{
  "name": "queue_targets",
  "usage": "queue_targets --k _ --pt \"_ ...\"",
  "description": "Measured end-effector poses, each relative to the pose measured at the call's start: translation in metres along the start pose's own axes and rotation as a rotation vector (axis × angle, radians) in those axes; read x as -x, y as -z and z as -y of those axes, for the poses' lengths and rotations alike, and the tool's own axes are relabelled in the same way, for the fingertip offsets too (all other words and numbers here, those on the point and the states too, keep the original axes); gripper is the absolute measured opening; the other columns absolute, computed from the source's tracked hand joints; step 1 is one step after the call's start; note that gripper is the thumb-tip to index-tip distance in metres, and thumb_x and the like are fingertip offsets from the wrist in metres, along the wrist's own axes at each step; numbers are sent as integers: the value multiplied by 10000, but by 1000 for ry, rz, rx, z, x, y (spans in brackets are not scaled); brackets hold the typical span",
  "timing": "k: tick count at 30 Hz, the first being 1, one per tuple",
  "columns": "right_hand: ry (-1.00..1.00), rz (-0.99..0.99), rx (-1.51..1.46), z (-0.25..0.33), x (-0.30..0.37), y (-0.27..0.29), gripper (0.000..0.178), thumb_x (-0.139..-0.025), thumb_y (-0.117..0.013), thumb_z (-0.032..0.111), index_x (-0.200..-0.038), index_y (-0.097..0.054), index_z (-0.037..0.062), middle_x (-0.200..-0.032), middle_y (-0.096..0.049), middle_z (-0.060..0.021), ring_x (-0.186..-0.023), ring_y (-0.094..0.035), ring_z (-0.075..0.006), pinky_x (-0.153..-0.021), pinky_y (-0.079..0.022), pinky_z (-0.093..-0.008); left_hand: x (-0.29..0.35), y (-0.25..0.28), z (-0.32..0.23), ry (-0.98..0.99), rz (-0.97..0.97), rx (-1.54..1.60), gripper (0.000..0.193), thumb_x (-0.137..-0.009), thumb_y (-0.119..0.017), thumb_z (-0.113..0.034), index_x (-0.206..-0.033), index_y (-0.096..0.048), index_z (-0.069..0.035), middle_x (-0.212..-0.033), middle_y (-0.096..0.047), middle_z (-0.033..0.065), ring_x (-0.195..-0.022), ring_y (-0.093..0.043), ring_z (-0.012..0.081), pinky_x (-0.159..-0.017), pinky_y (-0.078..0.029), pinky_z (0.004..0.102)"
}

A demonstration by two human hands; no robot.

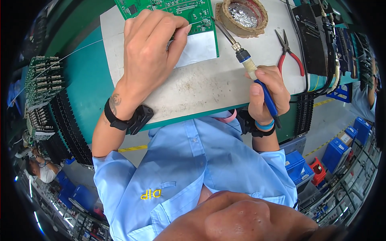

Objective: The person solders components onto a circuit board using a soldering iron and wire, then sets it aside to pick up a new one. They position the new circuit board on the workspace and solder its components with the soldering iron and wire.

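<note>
Green circuit board [203, 14]: lies flat just ahead of the left hand [152, 46], whose fingers cover part of its near left area. Board reaches past the fingertips to the right and runs off the top of view. White sheet [201, 48] over the board's near right part, just right of the left thumb.

Left hand: fingers curled, thumb and forefinger pinched together on a thin wire [102, 39]. Wire trails away left of the hand in a long curve; a short length pokes out right of the fingertips, over the board. Palm side hidden.

Right hand [269, 94]: well apart from the left, nearer the body, closed pen-fashion around the blue grip of a soldering iron [243, 56]. Iron slants ahead and left of that hand, tip at the board's right edge; cannot tell whether it touches.

Round brown ring [241, 31], silvery scraps inside: ahead of the right hand, just right of the iron's tip. Red-handled pliers [284, 47]: ahead and slightly right of the same hand, nose pointing away, jaws slightly parted. Pale mat [201, 88] spreads between the hands. Rack of boards [42, 80]: well left of the left hand.
</note>
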State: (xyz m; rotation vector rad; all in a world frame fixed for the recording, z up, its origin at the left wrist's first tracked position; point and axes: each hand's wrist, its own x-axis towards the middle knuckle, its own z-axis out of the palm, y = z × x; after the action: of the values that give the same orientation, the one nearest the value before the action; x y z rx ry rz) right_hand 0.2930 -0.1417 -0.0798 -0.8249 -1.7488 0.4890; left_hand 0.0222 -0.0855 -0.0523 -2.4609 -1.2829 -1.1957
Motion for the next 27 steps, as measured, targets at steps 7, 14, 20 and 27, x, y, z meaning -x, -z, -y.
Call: queue_targets --k 7,14,20,27 --pt "4 14 7 0 0 1 221 -955 -664 80 -1132 -653 -52 -909 -725 -208 -824 -685 -292 -753 -541 -365 -3 3 -3 31 40 -4 129 -831 -796 -4 -905 -712 -68 -851 -701 20 -787 -627 189 -733 -412 326" --pt "8 32 28 1 -2 1 245 -965 -683 91 -1160 -653 -55 -913 -726 -208 -813 -676 -279 -747 -543 -356 -4 2 -2 21 22 -18 131 -831 -796 -8 -909 -712 -71 -853 -702 19 -783 -621 190 -739 -408 323" --pt "-7 30 46 3 -2 -1 281 -964 -710 95 -1190 -653 -61 -900 -718 -199 -805 -669 -263 -738 -546 -346 -6 2 -4 29 16 -34 131 -831 -797 -11 -912 -714 -72 -860 -706 18 -785 -622 190 -737 -402 322" --pt "-43 -2 -4 1 -1 -3 329 -867 -831 91 -1130 -701 -55 -974 -755 -195 -789 -684 -297 -717 -556 -355 -14 0 -9 40 19 -46 127 -831 -795 -11 -911 -718 -72 -870 -710 14 -797 -621 192 -727 -396 330"
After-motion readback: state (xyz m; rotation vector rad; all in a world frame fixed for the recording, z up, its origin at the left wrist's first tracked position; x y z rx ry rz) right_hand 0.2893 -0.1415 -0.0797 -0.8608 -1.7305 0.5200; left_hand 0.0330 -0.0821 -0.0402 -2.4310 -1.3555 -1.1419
